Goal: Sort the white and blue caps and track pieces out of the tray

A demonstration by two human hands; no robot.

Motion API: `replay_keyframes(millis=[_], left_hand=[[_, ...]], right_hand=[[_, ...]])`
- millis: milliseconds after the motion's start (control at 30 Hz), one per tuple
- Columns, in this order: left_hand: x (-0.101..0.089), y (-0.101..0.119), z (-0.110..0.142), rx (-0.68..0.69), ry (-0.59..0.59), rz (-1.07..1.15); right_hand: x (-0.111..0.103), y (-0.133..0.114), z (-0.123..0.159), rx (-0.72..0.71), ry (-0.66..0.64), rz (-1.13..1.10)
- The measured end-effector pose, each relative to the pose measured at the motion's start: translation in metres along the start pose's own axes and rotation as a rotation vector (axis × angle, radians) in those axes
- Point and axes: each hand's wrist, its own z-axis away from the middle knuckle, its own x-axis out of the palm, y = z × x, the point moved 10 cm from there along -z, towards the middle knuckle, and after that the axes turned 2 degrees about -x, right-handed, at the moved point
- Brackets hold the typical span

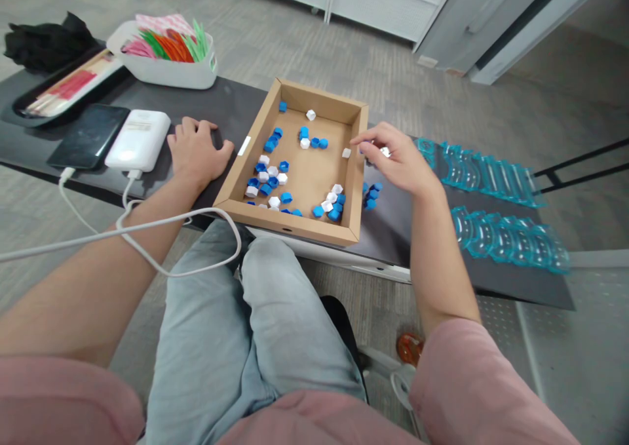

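My left hand [196, 153] rests on the dark table left of a shallow cardboard box [287, 221], fingers apart and holding nothing. Over the box's right wall is my right hand [390, 151], its thumb and fingers bent close together. A bluish bit shows at the thumb tip, but what the fingers hold is mostly hidden. Just below the index fingertip, inside the box, lies a white faceted piece [346, 153]. Another white piece [386, 151] shows in the gap of the hand. Several small blue pieces [272, 181] and white pieces [274, 202] lie in the box.
Blue pieces [372, 196] stand right of the box. Two rows of clear teal plastic items [511, 238] lie farther right. At left are a white power bank [138, 140], a phone [89, 137], a white basket [170, 71] and a black tray [29, 114]. A white cable [167, 221] crosses my left forearm.
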Motion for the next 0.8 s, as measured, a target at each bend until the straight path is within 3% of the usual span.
replay_keyframes(millis=[67,133,267,467,800], left_hand=[[-0.001,0.001,0.001,-0.003,-0.004,-0.009],[-0.002,0.003,0.002,-0.006,-0.007,-0.017],[-0.004,0.005,0.003,-0.019,-0.005,-0.034],[-0.004,0.003,0.002,-0.027,0.009,-0.029],[-0.004,0.003,0.002,-0.043,-0.022,-0.030]], right_hand=[[-0.023,0.028,0.019,0.106,0.088,-0.044],[-0.032,0.049,0.034,0.181,0.116,-0.072],[-0.019,0.069,0.045,0.259,0.006,-0.062],[0.008,0.074,0.045,0.279,-0.194,-0.074],[-0.017,0.063,0.037,0.153,0.072,0.093]])
